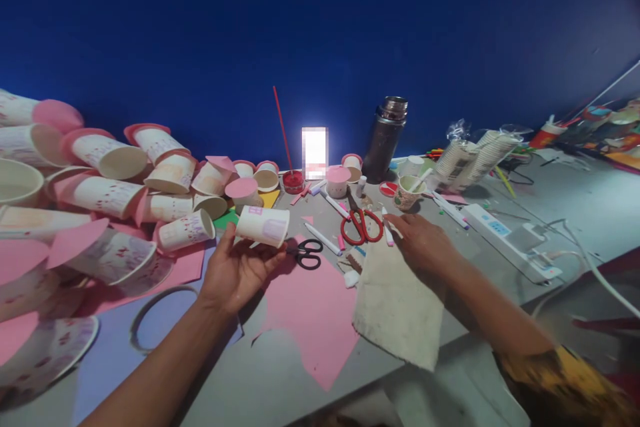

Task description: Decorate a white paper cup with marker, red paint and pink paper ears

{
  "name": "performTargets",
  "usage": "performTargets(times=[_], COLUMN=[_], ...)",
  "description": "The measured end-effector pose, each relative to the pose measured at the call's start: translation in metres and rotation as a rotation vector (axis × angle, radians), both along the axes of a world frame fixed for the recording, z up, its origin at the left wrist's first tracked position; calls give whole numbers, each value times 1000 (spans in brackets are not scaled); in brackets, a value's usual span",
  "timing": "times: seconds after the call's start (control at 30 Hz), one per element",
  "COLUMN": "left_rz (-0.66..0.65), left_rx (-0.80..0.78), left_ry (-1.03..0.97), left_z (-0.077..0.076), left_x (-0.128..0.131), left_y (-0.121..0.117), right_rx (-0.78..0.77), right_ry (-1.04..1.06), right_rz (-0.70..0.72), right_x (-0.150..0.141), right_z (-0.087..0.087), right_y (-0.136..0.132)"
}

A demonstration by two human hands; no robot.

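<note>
My left hand holds a white paper cup tipped on its side, with a pink window and a purple door shape drawn on it. The thumb and fingers support it from the near side and below. My right hand is over the table, its fingertips pinched at a white marker pen; the thumb is hidden. Beside that pen lie red-handled scissors and an uncapped-looking white marker. Small black scissors rest just right of the held cup. A pale cloth lies below my right hand.
Many decorated paper cups with pink tops are piled at left. Pink paper, purple paper and a tape ring lie in front. A dark flask, stacked cups and a power strip with cables stand farther right.
</note>
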State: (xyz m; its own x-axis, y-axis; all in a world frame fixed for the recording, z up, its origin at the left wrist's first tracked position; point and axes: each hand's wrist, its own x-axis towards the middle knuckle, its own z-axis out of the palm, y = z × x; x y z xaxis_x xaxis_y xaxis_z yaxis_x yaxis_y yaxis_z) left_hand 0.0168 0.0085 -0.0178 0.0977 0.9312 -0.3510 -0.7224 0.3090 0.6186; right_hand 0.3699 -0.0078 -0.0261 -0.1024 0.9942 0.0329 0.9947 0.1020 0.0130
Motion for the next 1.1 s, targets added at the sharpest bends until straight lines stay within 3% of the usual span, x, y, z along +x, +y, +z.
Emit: performTargets(times=[0.13, 0.2, 0.33, 0.43, 0.57, 0.8, 0.93, 1.1], left_rz=[39, 48, 48, 38, 1, -16, 4, -18], left_rx=[11, 5, -5, 0, 15, 49, 12, 13], left_ry=[8, 7, -8, -12, -19, 11, 16, 5], left_z=[0, 0, -2, -5, -7, -7, -6, -4], left_x=[1, 1, -1, -3, -3, -1, -1, -1], left_y=[1, 1, 3, 4, 3, 2, 2, 2], right_rx=[59, 23, -91, -123, -127, 33, 24, 10], right_ry=[41, 70, 26, 41, 68, 171, 175, 279], right_rz=[9, 87, 252, 290, 270, 69, 80, 77], right_x=[-27, -51, -100, -119, -118, -94, -89, -90], right_z=[27, 34, 27, 12, 3, 14, 8, -5], right_y=[10, 19, 34, 40, 42, 68, 88, 94])
